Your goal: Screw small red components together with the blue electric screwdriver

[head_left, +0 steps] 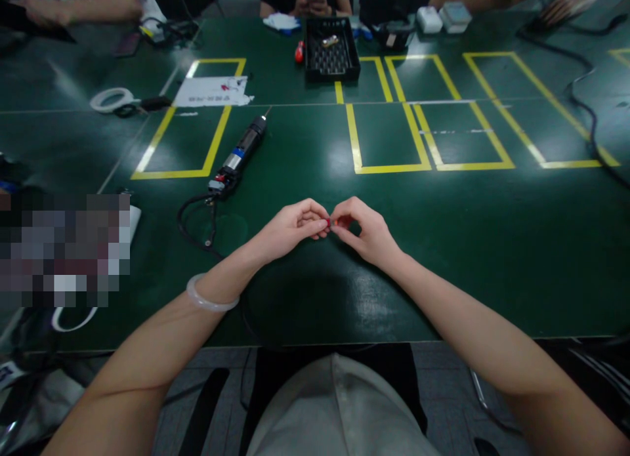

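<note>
My left hand [308,223] and my right hand [361,226] meet fingertip to fingertip over the green table [305,292]. Between them is a small red piece [329,223], mostly covered by the fingers and too small to name. The left thumb and fingers pinch it. My right thumb and forefinger are pinched together at its right side, where a tiny orange-red spot [335,223] shows; I cannot tell if it is a separate part. Beyond my left hand, an electric screwdriver [239,155] lies on the table with its bit pointing away from me.
Yellow tape rectangles [394,169] mark the table. At the back stands a black tray [332,72] with a small metal item inside, beside a red object [299,52]. A white sheet [211,92] and a white ring-shaped roll [111,100] lie left. Black cables run at both sides; other people sit opposite.
</note>
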A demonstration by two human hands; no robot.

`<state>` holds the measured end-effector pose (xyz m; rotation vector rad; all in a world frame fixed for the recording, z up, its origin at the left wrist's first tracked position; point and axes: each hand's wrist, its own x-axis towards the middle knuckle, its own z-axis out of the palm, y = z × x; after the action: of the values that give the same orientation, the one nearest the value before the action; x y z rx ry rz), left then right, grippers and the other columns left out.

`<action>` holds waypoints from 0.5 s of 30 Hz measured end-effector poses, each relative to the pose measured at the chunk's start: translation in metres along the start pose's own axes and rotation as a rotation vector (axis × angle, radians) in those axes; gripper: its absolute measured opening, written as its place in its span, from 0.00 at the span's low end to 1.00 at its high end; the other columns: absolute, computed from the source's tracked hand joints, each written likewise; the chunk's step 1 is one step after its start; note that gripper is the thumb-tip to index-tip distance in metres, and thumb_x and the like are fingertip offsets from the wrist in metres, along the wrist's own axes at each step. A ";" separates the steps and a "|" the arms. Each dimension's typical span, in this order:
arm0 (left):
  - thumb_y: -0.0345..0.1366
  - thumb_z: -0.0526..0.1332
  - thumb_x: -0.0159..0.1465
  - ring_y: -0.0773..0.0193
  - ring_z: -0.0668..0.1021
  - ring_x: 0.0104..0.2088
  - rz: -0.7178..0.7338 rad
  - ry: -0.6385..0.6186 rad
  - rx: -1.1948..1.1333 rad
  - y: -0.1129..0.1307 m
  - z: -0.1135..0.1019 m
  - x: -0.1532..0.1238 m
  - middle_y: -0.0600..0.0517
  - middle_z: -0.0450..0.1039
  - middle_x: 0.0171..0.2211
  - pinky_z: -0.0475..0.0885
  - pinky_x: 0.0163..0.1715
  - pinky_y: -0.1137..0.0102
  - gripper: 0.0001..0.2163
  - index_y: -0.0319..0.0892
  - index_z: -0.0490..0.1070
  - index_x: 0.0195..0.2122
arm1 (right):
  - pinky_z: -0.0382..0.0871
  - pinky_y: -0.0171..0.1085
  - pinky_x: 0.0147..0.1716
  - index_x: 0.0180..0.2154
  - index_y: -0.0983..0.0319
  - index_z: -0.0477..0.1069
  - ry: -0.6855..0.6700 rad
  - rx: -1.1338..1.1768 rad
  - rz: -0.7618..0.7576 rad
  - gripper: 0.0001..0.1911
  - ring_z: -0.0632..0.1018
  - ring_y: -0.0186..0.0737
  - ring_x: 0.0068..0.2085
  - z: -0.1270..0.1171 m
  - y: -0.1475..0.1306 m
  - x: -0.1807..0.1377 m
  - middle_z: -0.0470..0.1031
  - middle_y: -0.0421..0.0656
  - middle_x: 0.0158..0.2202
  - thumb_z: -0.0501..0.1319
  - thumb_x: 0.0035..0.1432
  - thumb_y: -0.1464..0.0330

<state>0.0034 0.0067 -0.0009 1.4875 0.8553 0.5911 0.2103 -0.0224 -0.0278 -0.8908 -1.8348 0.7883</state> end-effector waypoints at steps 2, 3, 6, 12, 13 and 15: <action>0.43 0.68 0.62 0.64 0.79 0.38 0.038 0.045 0.031 0.002 0.001 0.000 0.50 0.76 0.36 0.73 0.40 0.68 0.15 0.38 0.70 0.43 | 0.73 0.38 0.37 0.41 0.59 0.70 0.004 -0.031 -0.042 0.05 0.75 0.37 0.37 0.000 0.000 0.000 0.73 0.44 0.41 0.62 0.63 0.71; 0.42 0.68 0.62 0.64 0.79 0.38 0.061 0.067 0.044 0.002 0.001 -0.001 0.50 0.76 0.37 0.73 0.41 0.68 0.15 0.38 0.70 0.43 | 0.73 0.38 0.37 0.42 0.59 0.69 0.012 -0.026 -0.040 0.07 0.75 0.37 0.37 -0.001 0.001 0.000 0.72 0.43 0.41 0.64 0.62 0.70; 0.41 0.69 0.61 0.63 0.79 0.41 0.106 0.087 0.061 0.000 0.000 -0.001 0.49 0.76 0.40 0.73 0.44 0.68 0.15 0.39 0.71 0.42 | 0.73 0.38 0.36 0.42 0.59 0.68 0.027 0.002 0.013 0.09 0.76 0.36 0.36 -0.001 0.004 0.001 0.72 0.42 0.39 0.66 0.61 0.69; 0.42 0.68 0.62 0.63 0.79 0.41 0.134 0.060 0.129 -0.003 -0.001 -0.001 0.49 0.76 0.41 0.74 0.44 0.68 0.15 0.39 0.70 0.44 | 0.73 0.38 0.36 0.43 0.59 0.69 0.016 -0.034 -0.020 0.08 0.76 0.36 0.36 -0.001 0.005 0.000 0.73 0.42 0.38 0.63 0.61 0.72; 0.43 0.67 0.62 0.62 0.79 0.41 0.145 0.048 0.178 -0.002 -0.001 -0.001 0.48 0.76 0.42 0.74 0.44 0.67 0.15 0.40 0.70 0.45 | 0.73 0.38 0.36 0.43 0.59 0.69 0.014 -0.050 -0.029 0.08 0.76 0.36 0.36 -0.001 0.004 0.000 0.73 0.42 0.38 0.63 0.61 0.72; 0.45 0.64 0.65 0.60 0.79 0.42 0.174 0.049 0.355 0.001 -0.006 0.000 0.48 0.77 0.42 0.74 0.46 0.65 0.14 0.40 0.72 0.45 | 0.73 0.38 0.36 0.42 0.59 0.70 0.012 -0.083 -0.033 0.07 0.76 0.36 0.36 -0.002 0.003 0.000 0.74 0.42 0.39 0.63 0.61 0.73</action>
<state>-0.0011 0.0106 0.0004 1.8903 0.9078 0.6277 0.2125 -0.0204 -0.0291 -0.9132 -1.8791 0.6889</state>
